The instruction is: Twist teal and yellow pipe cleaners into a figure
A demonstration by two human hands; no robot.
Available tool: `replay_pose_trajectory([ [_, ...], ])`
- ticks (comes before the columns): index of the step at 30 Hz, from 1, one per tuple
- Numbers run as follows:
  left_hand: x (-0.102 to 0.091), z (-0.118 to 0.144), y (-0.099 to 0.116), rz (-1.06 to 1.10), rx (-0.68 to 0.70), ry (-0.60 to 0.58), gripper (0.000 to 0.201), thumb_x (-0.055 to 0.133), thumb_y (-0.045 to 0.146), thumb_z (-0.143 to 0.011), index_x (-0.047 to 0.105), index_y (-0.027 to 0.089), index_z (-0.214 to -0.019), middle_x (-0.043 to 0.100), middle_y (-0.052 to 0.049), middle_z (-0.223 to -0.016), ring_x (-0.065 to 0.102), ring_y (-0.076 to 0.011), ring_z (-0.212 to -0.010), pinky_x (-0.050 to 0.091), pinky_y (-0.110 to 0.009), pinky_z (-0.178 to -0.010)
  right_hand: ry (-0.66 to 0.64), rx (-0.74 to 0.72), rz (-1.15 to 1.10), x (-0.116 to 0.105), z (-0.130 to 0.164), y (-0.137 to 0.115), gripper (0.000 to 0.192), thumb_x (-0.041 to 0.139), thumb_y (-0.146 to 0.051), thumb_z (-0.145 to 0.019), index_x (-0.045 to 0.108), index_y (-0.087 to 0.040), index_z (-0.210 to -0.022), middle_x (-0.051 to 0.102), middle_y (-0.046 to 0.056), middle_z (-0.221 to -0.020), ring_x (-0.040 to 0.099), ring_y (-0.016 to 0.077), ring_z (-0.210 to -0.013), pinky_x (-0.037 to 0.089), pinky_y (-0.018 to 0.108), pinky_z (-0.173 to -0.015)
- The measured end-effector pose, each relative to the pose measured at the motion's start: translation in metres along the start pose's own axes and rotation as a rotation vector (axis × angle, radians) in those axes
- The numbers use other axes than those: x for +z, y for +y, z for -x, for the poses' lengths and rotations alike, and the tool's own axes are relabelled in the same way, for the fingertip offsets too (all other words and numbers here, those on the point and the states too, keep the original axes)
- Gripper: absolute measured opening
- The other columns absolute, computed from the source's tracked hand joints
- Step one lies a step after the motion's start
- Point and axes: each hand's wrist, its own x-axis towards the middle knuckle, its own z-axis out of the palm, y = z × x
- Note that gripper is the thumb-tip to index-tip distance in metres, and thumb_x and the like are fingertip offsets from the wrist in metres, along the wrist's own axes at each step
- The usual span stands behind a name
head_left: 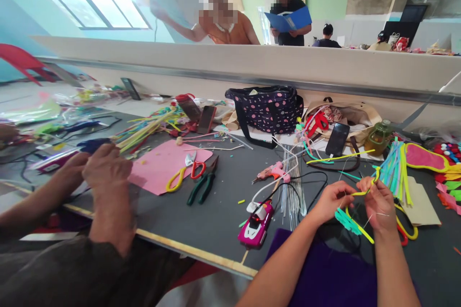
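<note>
At the right, my left hand (332,201) is closed in a pinch on a yellow pipe cleaner (360,194). My right hand (381,205) grips the same pipe cleaner, which is bent into a loop near its fingertips. Below the fingers hangs a teal fuzzy piece (347,221) with a yellow strip running beside it. Thin wires stick out around both hands. A bundle of teal and yellow pipe cleaners (393,165) lies just behind my right hand. Partly hidden by my right wrist are yellow-and-red-handled scissors (410,234).
A magenta power strip (256,225), pink glue gun (272,171) and silver wires (293,187) lie to the left. Farther left are green pliers (203,183), scissors (194,165) and pink paper (154,168). A co-worker's hands (108,168) are at far left. Bags (268,108) stand behind.
</note>
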Motion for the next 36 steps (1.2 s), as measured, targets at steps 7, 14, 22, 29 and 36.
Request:
replay_pose_trajectory([
  [7,-0.014,-0.001,0.007,-0.497,0.273,0.094,0.016,0.062,0.021,-0.082,0.073,0.016,-0.092,0.061,-0.005,-0.08,0.057,-0.0143,-0.075,0.043,-0.024,-0.067,0.051,-0.063,0.002,0.003,0.0,-0.004,0.022,0.07,-0.038,-0.076,0.058,-0.02,-0.069,0.047,-0.001,-0.069,0.044,0.0137,-0.069,0.039,0.033,-0.072],
  [14,-0.024,-0.001,0.005,-0.764,0.303,0.113,0.023,0.054,0.013,-0.085,0.073,0.019,-0.096,0.063,-0.006,-0.087,0.058,-0.0146,-0.08,0.042,-0.024,-0.072,0.091,-0.097,-0.095,0.003,0.0,-0.011,0.023,0.073,-0.034,-0.074,0.056,-0.02,-0.068,0.042,-0.003,-0.069,0.043,0.0123,-0.068,0.04,0.031,-0.07],
  [22,-0.041,0.004,0.023,-0.47,0.138,-0.133,0.014,0.071,0.026,-0.075,0.074,0.015,-0.082,0.061,-0.003,-0.072,0.055,-0.0127,-0.069,0.041,-0.023,-0.065,0.144,-0.065,-0.23,-0.009,-0.003,-0.014,0.029,0.078,-0.033,-0.068,0.052,-0.02,-0.066,0.038,-0.005,-0.067,0.041,0.0108,-0.064,0.041,0.03,-0.068],
  [29,-0.042,0.012,0.03,-0.353,-0.066,-0.495,0.029,0.075,0.041,-0.069,0.074,0.014,-0.079,0.064,-0.005,-0.073,0.058,-0.0138,-0.068,0.045,-0.023,-0.066,0.119,-0.039,-0.158,-0.01,-0.003,-0.015,0.032,0.075,-0.039,-0.069,0.048,-0.022,-0.064,0.034,-0.005,-0.065,0.037,0.0123,-0.062,0.04,0.033,-0.067],
  [36,-0.046,0.002,0.024,0.02,-0.146,-0.172,0.047,0.064,0.053,-0.079,0.07,0.01,-0.098,0.07,-0.013,-0.091,0.066,-0.0191,-0.082,0.05,-0.028,-0.073,0.042,0.126,-0.18,0.008,-0.002,-0.003,0.029,0.074,-0.04,-0.07,0.052,-0.022,-0.063,0.039,-0.004,-0.063,0.041,0.0126,-0.063,0.043,0.033,-0.068],
])
